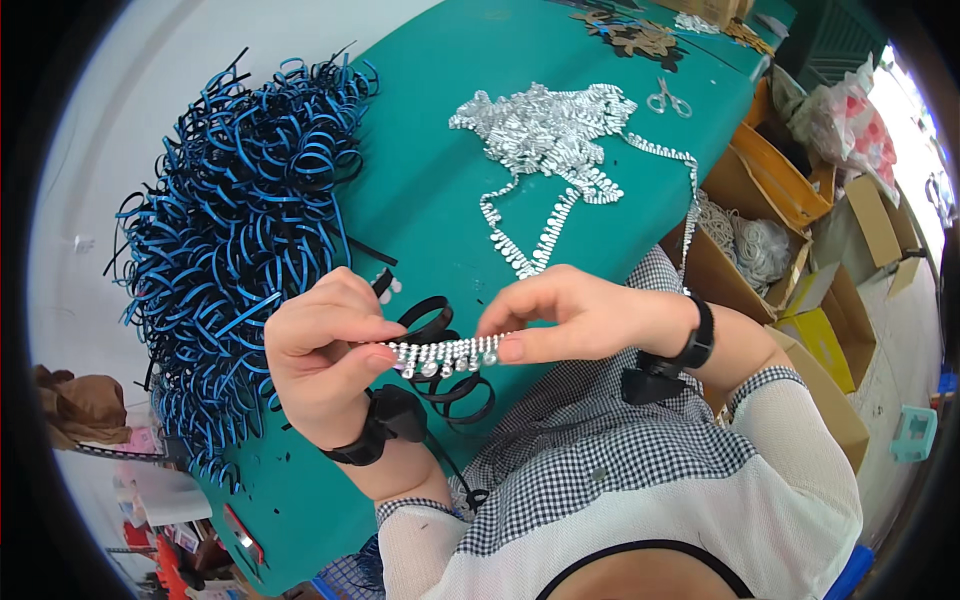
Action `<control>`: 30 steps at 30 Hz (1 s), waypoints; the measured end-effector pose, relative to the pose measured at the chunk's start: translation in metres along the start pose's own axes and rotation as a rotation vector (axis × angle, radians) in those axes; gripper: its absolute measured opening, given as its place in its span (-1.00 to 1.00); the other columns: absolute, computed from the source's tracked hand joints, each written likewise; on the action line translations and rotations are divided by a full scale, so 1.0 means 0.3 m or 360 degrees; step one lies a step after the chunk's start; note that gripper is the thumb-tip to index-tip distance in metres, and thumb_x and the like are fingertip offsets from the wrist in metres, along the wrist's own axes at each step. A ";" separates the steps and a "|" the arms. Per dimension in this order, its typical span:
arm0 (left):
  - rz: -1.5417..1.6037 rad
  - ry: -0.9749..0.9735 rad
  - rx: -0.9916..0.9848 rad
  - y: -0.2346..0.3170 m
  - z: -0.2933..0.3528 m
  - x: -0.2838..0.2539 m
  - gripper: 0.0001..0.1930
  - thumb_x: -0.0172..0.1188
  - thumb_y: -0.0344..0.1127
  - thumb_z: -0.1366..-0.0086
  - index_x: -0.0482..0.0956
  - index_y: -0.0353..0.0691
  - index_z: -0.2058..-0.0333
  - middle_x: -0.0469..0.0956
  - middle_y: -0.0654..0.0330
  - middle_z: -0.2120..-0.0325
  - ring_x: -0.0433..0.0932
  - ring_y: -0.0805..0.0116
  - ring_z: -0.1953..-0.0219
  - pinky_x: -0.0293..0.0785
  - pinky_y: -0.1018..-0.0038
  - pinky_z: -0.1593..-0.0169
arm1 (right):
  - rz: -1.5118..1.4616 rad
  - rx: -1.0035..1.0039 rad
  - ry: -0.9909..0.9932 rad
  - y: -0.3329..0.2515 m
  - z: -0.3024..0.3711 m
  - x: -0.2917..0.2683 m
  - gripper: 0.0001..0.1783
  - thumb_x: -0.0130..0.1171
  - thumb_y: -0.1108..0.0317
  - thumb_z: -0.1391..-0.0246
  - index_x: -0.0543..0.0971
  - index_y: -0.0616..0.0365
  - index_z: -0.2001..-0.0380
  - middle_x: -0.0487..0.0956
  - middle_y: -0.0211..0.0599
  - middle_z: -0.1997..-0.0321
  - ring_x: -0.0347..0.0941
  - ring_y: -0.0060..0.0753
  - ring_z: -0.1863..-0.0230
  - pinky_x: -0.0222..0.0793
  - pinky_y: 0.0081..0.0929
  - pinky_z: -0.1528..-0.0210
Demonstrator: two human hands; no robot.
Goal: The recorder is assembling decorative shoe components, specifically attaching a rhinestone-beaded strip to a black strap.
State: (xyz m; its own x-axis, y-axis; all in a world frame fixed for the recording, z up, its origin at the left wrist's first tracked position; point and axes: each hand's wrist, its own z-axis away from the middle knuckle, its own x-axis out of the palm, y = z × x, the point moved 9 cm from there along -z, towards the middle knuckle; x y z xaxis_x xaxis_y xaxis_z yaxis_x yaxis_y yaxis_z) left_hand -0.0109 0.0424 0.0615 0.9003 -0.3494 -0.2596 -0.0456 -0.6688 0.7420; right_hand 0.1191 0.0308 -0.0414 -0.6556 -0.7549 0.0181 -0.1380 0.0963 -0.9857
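Observation:
A silver rhinestone trim with small dangling drops stretches between my two hands, above the table near my lap. My left hand pinches its left end between thumb and fingers. At the other end, my right hand holds the trim between thumb and forefinger. A black curled strip loops above and below the trim; whether it is joined to it I cannot tell. Farther off lies a heap of silver trim, one length of which trails off the table's right edge.
A large heap of blue-and-black curled strips covers the left of the green table. Small scissors lie by the silver heap. Dark and gold cut pieces sit at the far edge. Cardboard boxes stand on the right.

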 end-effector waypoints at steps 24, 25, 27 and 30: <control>-0.0371 0.0012 0.0223 0.084 -0.001 0.081 -0.68 0.43 -0.28 0.33 0.62 -0.29 0.52 0.46 0.28 0.69 0.38 0.40 0.60 0.25 0.54 0.50 | 0.0934 -0.0510 0.0669 -0.387 0.156 -0.134 -0.94 0.23 0.47 0.16 0.56 0.22 0.55 0.47 -0.40 0.64 0.34 -0.63 0.63 0.18 -0.66 0.61; -0.0318 0.0000 0.0231 0.086 0.003 0.083 -0.67 0.44 -0.28 0.34 0.62 -0.29 0.52 0.46 0.28 0.69 0.39 0.40 0.61 0.25 0.54 0.50 | 0.0904 -0.0516 0.0659 -0.384 0.155 -0.135 -0.94 0.23 0.47 0.16 0.56 0.22 0.55 0.47 -0.41 0.64 0.34 -0.64 0.63 0.19 -0.65 0.61; -0.0301 -0.0017 0.0243 0.092 0.003 0.083 -0.68 0.44 -0.29 0.33 0.62 -0.29 0.52 0.47 0.27 0.69 0.39 0.40 0.61 0.25 0.54 0.50 | 0.0875 -0.0520 0.0653 -0.381 0.154 -0.137 -0.94 0.23 0.47 0.16 0.55 0.22 0.55 0.47 -0.42 0.65 0.34 -0.64 0.63 0.19 -0.65 0.61; -0.0255 -0.0037 0.0273 0.090 0.002 0.087 -0.69 0.44 -0.30 0.33 0.62 -0.29 0.52 0.47 0.27 0.69 0.39 0.40 0.61 0.26 0.54 0.51 | 0.0924 -0.0538 0.0640 -0.377 0.150 -0.137 -0.94 0.23 0.47 0.15 0.56 0.22 0.55 0.47 -0.42 0.65 0.34 -0.64 0.63 0.19 -0.65 0.60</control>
State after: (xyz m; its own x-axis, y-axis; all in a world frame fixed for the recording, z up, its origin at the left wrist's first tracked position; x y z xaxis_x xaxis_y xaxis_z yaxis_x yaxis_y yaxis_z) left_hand 0.0110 0.0147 0.0744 0.8919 -0.2436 -0.3811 0.0223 -0.8179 0.5749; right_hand 0.1949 0.0217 0.0617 -0.9017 -0.2365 -0.3619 0.1330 0.6448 -0.7527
